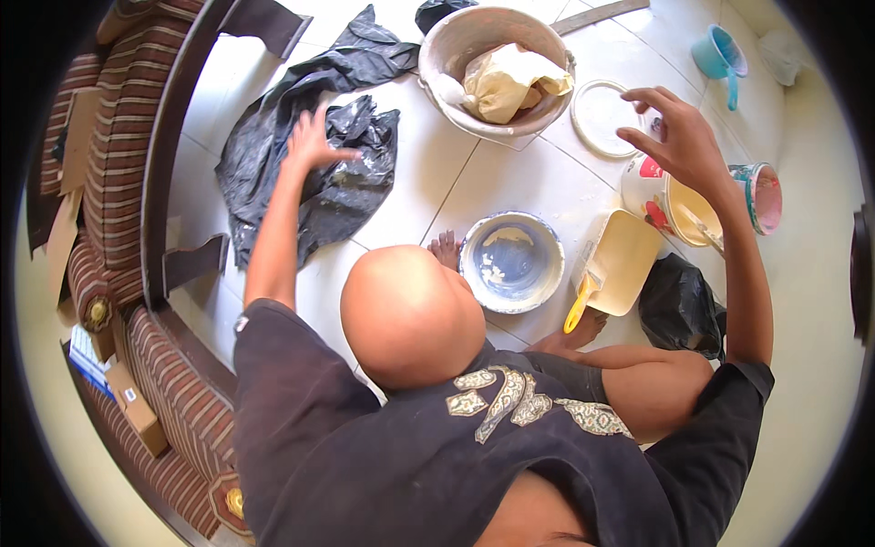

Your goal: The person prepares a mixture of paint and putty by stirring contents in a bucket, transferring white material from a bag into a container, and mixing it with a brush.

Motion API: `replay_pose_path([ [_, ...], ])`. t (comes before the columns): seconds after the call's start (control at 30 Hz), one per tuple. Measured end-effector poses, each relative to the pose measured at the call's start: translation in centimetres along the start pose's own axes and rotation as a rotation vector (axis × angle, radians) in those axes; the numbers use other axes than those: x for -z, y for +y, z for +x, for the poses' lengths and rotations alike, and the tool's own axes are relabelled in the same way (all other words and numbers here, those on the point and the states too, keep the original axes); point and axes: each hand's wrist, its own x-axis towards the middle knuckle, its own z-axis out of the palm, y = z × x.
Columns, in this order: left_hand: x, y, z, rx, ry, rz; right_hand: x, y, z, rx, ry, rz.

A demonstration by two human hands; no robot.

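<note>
My left hand is spread open over a crumpled black plastic sheet on the floor at the left; whether it touches the sheet I cannot tell. My right hand is raised at the right with fingers curved and apart, nothing visible between them. It hovers beside a round white lid and above a white paint bucket, which has a stick-like tool standing in it. Ahead of me stands a large plaster-smeared bucket with a cream-coloured bag inside.
Between my feet sits a blue-and-white basin with pale residue. Beside it lies a cream tray with a yellow-handled tool. Farther right are a black bag, a teal-and-red can and a blue dipper. A striped sofa borders the left.
</note>
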Motion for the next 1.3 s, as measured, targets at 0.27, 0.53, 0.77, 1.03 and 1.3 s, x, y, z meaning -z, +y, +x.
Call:
replay_pose_path([
  [0.27,-16.4,-3.5,0.0,0.115,0.293,-0.244,-4.5,3.0,5.6,-0.001,0.083,-0.072],
  [0.53,-13.9,-4.2,1.5,0.2,0.238,-0.17,-15.9,-5.8,6.7,-0.93,0.298,1.674],
  [0.77,-12.1,-2.4,-1.0,0.312,0.084,-0.335,-16.8,-8.5,12.3,-0.902,0.487,1.526],
  [1.03,-7.7,7.7,-6.7,0.08,0.601,-0.456,-16.1,-9.8,15.6,-0.45,0.628,1.116],
  [1.3,0.1,12.5,-5.5,-0.154,0.748,-0.861,-2.9,-10.6,12.5,-0.027,0.321,1.152],
])
